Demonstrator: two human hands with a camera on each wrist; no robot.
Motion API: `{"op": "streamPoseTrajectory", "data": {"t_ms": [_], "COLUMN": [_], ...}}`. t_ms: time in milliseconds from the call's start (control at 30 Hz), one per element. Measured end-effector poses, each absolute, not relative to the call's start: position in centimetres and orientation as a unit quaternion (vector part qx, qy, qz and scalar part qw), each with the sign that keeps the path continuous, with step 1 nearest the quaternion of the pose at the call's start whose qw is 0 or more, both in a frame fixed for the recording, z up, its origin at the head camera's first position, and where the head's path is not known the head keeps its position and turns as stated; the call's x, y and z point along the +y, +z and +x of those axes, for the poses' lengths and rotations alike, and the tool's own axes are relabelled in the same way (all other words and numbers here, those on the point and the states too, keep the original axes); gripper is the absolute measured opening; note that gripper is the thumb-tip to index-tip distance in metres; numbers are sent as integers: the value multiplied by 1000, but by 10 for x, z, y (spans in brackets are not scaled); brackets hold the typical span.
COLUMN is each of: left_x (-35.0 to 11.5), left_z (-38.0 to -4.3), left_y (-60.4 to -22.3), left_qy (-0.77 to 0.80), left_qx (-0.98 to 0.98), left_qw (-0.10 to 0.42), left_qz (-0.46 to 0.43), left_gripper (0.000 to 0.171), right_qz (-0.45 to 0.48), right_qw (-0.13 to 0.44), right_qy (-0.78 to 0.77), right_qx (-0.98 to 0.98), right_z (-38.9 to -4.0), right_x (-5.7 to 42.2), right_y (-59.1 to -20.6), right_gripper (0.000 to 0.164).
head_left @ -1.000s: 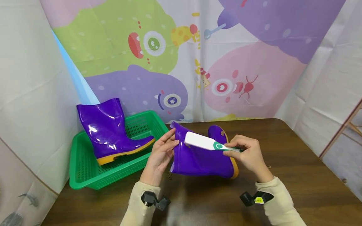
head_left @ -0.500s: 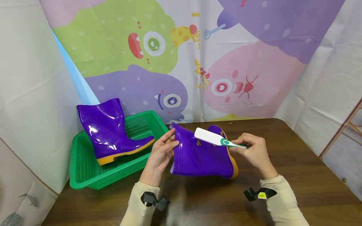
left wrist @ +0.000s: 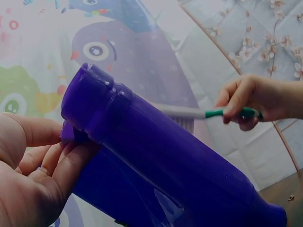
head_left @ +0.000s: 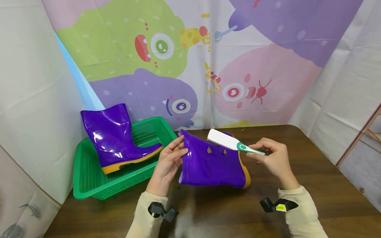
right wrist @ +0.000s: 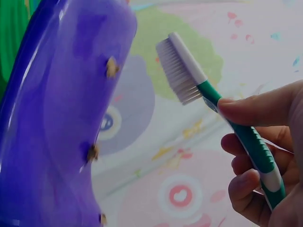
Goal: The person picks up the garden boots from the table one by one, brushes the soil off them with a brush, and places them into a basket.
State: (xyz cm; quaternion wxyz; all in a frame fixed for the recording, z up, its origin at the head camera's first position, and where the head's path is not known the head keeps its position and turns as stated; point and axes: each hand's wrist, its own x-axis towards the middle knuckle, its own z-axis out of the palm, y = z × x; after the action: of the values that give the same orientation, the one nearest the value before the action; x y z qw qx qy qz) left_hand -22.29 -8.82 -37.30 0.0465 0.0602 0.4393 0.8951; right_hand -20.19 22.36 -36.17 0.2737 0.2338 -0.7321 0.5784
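A purple rain boot (head_left: 212, 168) with a yellow sole lies tilted on its side above the table, its opening toward the left. My left hand (head_left: 168, 160) pinches the rim of that opening between thumb and fingers, as the left wrist view also shows. Small brown clumps (right wrist: 112, 67) cling to the boot's shaft. My right hand (head_left: 272, 158) grips the green and white handle of a brush (head_left: 227, 139). In the right wrist view the white bristles (right wrist: 175, 68) face the boot with a gap between them.
A green plastic basket (head_left: 119, 186) stands at the left, with a second purple boot (head_left: 110, 138) upright in it. Brown crumbs (head_left: 243, 130) lie on the dark wooden table (head_left: 312, 172). A cartoon-printed cloth (head_left: 205, 59) hangs behind.
My right hand has drawn the brush to the right and slightly up, off the boot's shaft, uncovering brown clumps. The left hand and its boot have barely moved.
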Motion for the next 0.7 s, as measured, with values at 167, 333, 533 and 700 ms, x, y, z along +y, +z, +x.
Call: {"op": "streamPoseTrajectory", "data": {"t_ms": [167,333,533,700], "left_x": [-89,-89,-89,-88], "left_z": [-223,-223,-223,-223], "left_y": [-374,-375,-376,-376], "left_qy": [896,894,897,896], "left_qx": [438,443,438,438], "left_qw": [43,32,28,28], "left_qz": [55,59,62,61], "left_gripper": [45,44,44,45], "right_qz": [294,305,285,201], "right_qw": [251,234,185,144], "right_qy": [609,579,593,595], "right_qx": [-693,-719,-730,-765], "right_z": [-196,-198,-208,-213], "right_x": [218,208,205,213], "right_y": [-358,-362,-375,-383], "right_gripper": [25,24,22,14]}}
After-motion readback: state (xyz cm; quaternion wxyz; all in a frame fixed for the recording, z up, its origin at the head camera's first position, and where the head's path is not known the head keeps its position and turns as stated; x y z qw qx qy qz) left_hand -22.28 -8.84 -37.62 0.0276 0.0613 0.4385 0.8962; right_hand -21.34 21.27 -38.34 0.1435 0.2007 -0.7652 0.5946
